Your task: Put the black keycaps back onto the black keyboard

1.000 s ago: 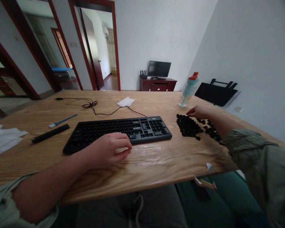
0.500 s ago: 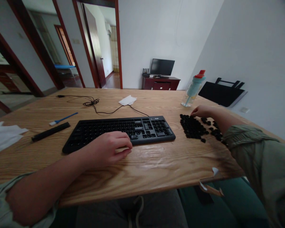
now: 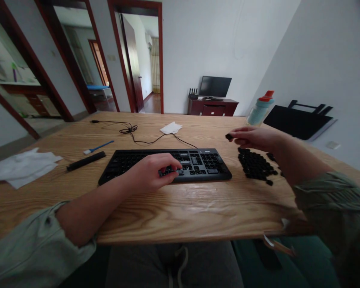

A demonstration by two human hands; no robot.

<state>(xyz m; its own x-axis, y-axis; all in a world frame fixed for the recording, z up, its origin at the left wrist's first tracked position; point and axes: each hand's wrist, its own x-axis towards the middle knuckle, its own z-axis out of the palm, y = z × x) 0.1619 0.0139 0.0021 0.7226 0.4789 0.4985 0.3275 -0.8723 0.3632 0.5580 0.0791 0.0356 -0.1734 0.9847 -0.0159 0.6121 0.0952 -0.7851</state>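
A black keyboard (image 3: 138, 161) lies on the wooden table (image 3: 180, 208) with several keycaps off. My left hand (image 3: 153, 172) rests on the keyboard's front middle, its fingers curled onto the keys, nothing visibly held. To the right lies a pile of loose black keycaps (image 3: 255, 166). My right hand (image 3: 252, 138) hovers above that pile, pinching a single black keycap (image 3: 229, 137) between thumb and fingertips, held toward the keyboard's right end.
A long black bar (image 3: 85, 161) and a small blue brush (image 3: 98, 147) lie left of the keyboard, with white paper (image 3: 24, 166) further left. The keyboard's cable (image 3: 132, 130), a white tissue (image 3: 171, 128) and a teal bottle (image 3: 259, 110) sit at the back.
My right hand has lifted off the keycap pile with one keycap and moved left. My left hand slid from the keyboard's front edge up onto the keys. The camera has shifted left.
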